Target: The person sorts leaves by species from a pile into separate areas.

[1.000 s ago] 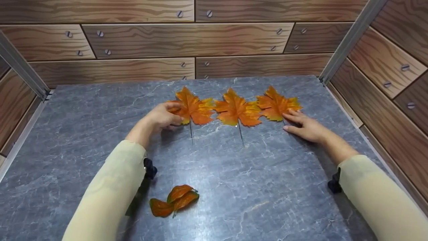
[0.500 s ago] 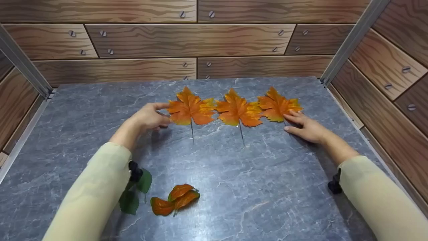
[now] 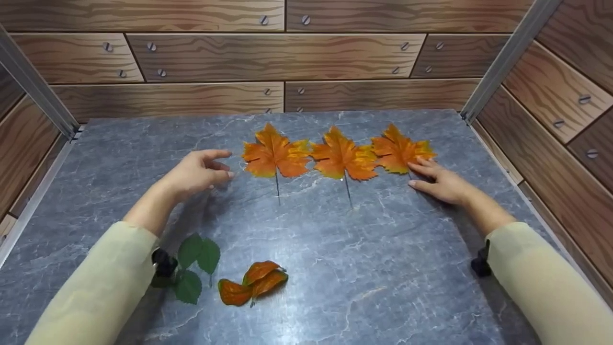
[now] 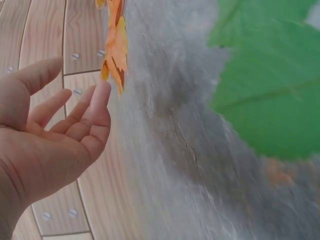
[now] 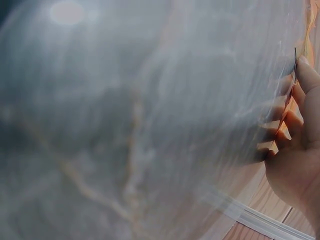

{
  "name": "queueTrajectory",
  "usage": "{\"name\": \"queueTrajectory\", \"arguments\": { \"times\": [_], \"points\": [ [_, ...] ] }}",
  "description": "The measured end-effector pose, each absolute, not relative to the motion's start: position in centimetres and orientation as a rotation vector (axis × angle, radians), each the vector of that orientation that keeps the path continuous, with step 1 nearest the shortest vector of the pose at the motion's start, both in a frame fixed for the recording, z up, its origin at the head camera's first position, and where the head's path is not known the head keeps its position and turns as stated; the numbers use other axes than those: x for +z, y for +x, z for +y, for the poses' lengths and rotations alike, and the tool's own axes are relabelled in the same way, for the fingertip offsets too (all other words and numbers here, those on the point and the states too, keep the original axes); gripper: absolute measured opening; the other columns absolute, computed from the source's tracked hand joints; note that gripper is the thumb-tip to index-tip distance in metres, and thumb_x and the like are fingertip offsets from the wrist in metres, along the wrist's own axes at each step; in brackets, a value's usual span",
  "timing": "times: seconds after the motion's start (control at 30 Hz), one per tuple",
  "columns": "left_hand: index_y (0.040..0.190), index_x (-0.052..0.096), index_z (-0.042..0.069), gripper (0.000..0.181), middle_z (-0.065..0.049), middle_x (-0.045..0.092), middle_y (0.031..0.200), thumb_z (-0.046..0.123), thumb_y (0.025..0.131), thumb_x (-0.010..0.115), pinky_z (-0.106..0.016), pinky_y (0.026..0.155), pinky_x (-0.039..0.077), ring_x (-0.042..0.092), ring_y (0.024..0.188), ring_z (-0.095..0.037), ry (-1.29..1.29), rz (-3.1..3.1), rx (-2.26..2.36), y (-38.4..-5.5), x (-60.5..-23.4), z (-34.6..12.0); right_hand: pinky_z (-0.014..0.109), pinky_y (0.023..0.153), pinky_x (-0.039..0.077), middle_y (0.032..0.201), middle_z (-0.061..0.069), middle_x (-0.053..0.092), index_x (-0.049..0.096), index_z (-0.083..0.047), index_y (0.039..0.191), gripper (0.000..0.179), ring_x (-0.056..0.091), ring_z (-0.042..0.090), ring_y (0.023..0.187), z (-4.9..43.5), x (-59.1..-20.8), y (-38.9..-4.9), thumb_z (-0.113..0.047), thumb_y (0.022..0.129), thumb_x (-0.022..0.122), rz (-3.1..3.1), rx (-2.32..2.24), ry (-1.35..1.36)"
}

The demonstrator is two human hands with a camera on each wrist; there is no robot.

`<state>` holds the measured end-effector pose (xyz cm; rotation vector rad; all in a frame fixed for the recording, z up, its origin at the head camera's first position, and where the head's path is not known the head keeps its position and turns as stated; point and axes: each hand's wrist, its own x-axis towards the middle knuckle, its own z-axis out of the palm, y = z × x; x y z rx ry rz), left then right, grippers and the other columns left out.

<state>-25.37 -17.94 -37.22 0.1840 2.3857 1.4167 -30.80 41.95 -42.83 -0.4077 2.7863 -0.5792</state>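
Observation:
Three orange maple leaves with thin dark stems lie in a row at the back of the table: a left leaf [image 3: 276, 154], a middle leaf [image 3: 343, 155] and a right leaf [image 3: 398, 149]. My left hand [image 3: 198, 170] hovers just left of the left leaf, holding nothing, its fingers loosely bent. In the left wrist view that hand [image 4: 65, 120] has its fingers spread apart. The fingertips of my right hand [image 3: 441, 183] rest on the lower right edge of the right leaf. In the right wrist view this hand [image 5: 295, 125] lies along the leaf's edge.
Green leaves [image 3: 188, 286] lie by the left sleeve, which partly covers them. A small cluster of orange-brown leaves [image 3: 254, 285] lies near the front of the grey marbled table [image 3: 383, 268]. Wood-patterned walls [image 3: 268, 55] stand behind and at the sides.
My left hand has let go of the left maple leaf and moved left, away from it. The green leaves have come out from under the sleeve. My right hand has stayed in place.

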Motion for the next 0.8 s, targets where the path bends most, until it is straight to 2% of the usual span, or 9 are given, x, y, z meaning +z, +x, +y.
{"name": "queueTrajectory", "arguments": {
  "times": [0.2, 0.4, 0.53, 0.8],
  "points": [
    [0.162, 0.044, 0.010, 0.062, -0.022, 0.057, 0.148, 0.023, 0.106, 0.067, -0.054, 0.106, 0.050, 0.059, 0.131, -0.037, 0.252, 2.453, 1.411, -23.4, -37.5, -18.6, 0.074, 0.120, 0.007, 0.175, 0.020, 0.013, 0.037, -0.011, 0.166, 0.075, 0.004, 0.052, 0.158, 41.9, -42.8, -30.8, -0.054, 0.108, 0.056, 2.784, -0.598, -0.409],
    [0.157, 0.050, 0.003, 0.058, -0.025, 0.060, 0.145, 0.018, 0.104, 0.069, -0.050, 0.103, 0.053, 0.061, 0.129, -0.038, 0.378, 2.552, 1.424, -20.8, -38.5, -19.2, 0.072, 0.122, 0.007, 0.175, 0.020, 0.015, 0.037, -0.010, 0.166, 0.074, 0.004, 0.049, 0.159, 41.8, -42.9, -30.8, -0.052, 0.108, 0.057, 2.781, -0.610, -0.419],
    [0.154, 0.054, 0.002, 0.056, -0.022, 0.061, 0.147, 0.017, 0.103, 0.071, -0.052, 0.105, 0.052, 0.060, 0.132, -0.039, 0.472, 2.613, 1.370, -18.6, -39.5, -19.7, 0.073, 0.121, 0.007, 0.175, 0.021, 0.014, 0.037, -0.010, 0.166, 0.075, 0.003, 0.050, 0.159, 41.8, -42.9, -30.9, -0.053, 0.108, 0.057, 2.778, -0.605, -0.417],
    [0.148, 0.062, 0.006, 0.056, -0.013, 0.064, 0.146, 0.030, 0.099, 0.078, -0.058, 0.109, 0.047, 0.061, 0.133, -0.037, 0.672, 2.810, 1.133, -14.2, -41.6, -20.7, 0.074, 0.120, 0.006, 0.175, 0.020, 0.012, 0.037, -0.011, 0.166, 0.074, 0.002, 0.051, 0.158, 42.0, -42.9, -30.9, -0.053, 0.108, 0.058, 2.777, -0.606, -0.399]
  ]
}}
